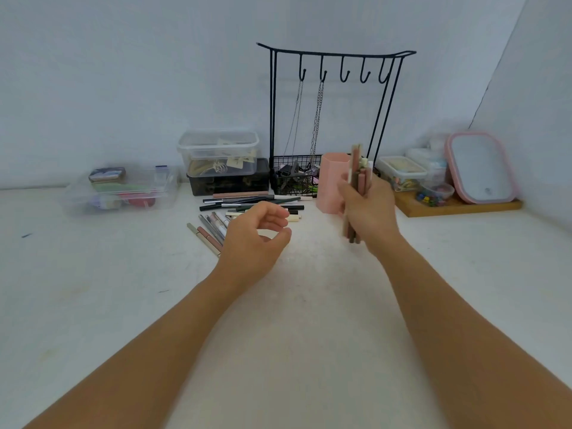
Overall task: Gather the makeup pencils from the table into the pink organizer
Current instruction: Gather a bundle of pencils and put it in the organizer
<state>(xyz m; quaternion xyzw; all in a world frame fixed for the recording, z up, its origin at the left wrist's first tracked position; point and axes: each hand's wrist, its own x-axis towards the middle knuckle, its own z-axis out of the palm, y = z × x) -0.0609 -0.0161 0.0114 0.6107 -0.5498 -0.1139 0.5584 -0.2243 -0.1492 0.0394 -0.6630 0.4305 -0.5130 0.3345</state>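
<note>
My right hand point(368, 209) grips a bundle of several makeup pencils point(358, 168), held upright just to the right of the pink organizer point(330, 184) and partly in front of it. The organizer is a tall pink cup standing on the white table. A loose pile of makeup pencils point(250, 202) lies to the left of the organizer, some black, some pink and beige. My left hand point(257, 233) hovers over the near side of that pile with fingers loosely curled and nothing in them.
A black wire jewellery stand point(334, 119) with hanging chains rises behind the organizer. Stacked clear and dark boxes point(223, 162) stand behind the pile, a clear bin point(123, 190) sits at left, and a wooden tray point(458, 207) with small containers and a pink-rimmed mirror at right.
</note>
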